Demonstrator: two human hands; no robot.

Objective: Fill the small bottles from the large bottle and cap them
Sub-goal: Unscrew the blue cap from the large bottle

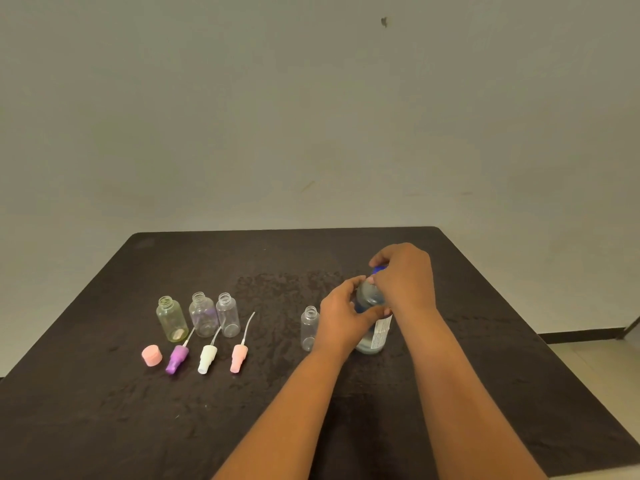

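On the table (104, 393), left hand (341, 322) grips the water-filled large bottle (372, 336), right hand (403, 275) pinching its blue cap (378, 269).

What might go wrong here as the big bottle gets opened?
The small bottle stands uncapped right beside the left hand, so a nudge could topple it. The right hand is on the blue cap; squeezing the large bottle as it opens might spill liquid onto the table.

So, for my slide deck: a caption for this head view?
Left hand steadies large bottle; right hand grips its blue cap.
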